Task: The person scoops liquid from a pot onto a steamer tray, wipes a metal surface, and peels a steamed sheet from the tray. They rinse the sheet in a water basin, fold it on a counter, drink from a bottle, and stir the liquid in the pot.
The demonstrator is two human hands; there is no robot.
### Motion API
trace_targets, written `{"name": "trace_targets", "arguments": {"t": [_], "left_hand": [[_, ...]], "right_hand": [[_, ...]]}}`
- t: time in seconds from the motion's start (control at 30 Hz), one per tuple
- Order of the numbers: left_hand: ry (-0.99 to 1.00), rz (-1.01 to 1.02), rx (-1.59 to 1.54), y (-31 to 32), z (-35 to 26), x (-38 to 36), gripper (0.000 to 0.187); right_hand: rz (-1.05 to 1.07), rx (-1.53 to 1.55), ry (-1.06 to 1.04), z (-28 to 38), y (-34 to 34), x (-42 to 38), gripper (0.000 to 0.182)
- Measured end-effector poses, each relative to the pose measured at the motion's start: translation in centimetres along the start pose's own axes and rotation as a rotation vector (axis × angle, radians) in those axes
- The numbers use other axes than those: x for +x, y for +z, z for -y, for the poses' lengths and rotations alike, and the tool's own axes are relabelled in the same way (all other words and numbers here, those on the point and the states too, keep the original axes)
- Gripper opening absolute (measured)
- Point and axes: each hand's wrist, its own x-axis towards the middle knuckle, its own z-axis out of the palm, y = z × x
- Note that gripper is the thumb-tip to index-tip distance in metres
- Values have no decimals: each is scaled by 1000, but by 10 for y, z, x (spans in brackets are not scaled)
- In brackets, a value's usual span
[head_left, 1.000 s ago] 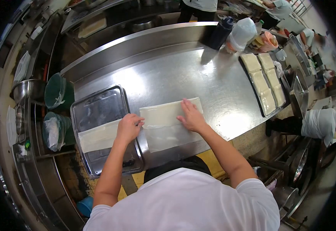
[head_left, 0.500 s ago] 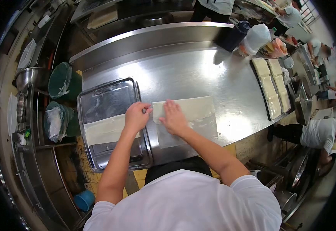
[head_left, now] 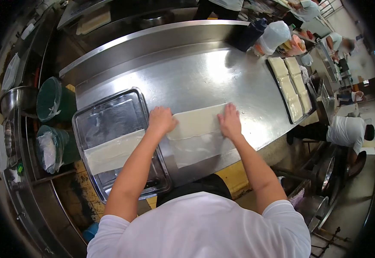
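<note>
A pale, flat dough-like strip (head_left: 196,122) lies on the steel table, along the far part of a thin translucent sheet (head_left: 198,150). My right hand (head_left: 230,122) rests on the strip's right end, its fingers extended and holding nothing. At the left end is my left hand (head_left: 162,120), its fingers bent and close together; whether they pinch the edge is hidden. Left of it, a dark metal tray (head_left: 106,112) holds another pale strip (head_left: 113,152), partly covered by my left forearm.
At the table's right end a black tray (head_left: 291,120) bears several pale slabs. A dark bottle (head_left: 251,35) and a plastic-wrapped container (head_left: 274,38) stand at the back right. Green bins (head_left: 50,99) are left of the table. A person in white (head_left: 345,132) is at the far right.
My right hand has moved right along the strip to its right end. My left hand now lies at the left end, beside the tray. The whole view has shifted slightly.
</note>
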Motion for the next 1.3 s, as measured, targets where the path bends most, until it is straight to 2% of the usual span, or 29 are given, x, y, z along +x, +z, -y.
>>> {"name": "trace_targets", "arguments": {"t": [0.1,0.2,0.27,0.33,0.4,0.5,0.53,0.6,0.67,0.73,0.83,0.93,1.13,1.3], "left_hand": [[-1,109,-87,-7,-1,5,30],[-76,67,-201,9,6,11,27],[-75,82,-223,3,5,8,25],[-74,109,-243,-10,-1,2,23],[-69,151,-261,-30,-10,-9,22],[-68,125,-313,-40,-15,-20,22],[-83,129,-361,-40,-14,-19,22],[-116,133,-460,-38,-8,-20,22],[-87,160,-533,-24,4,-13,23],[-78,174,-574,-4,13,-5,24],[-117,183,-568,12,13,5,28],[-169,203,-518,13,5,8,35],[-175,140,-493,1,-3,-3,35],[-193,41,-551,-10,-9,-34,30]], "right_hand": [[-132,-59,22,-7,-15,16,63],[-65,195,-42,43,-43,34,55],[-47,280,-136,77,-36,43,47],[125,488,-195,115,-40,53,42],[403,520,-382,135,-40,69,38],[836,192,-378,139,-42,89,33],[847,110,-377,131,-41,95,32],[867,-57,-380,100,-43,104,30],[880,-149,-331,65,-50,111,39],[848,-268,-287,48,-83,106,34],[704,-297,-372,16,-82,101,23],[482,-213,-466,-9,-69,92,18],[519,-225,-351,-17,-78,84,18],[391,2,-273,-28,-103,65,15]]}}
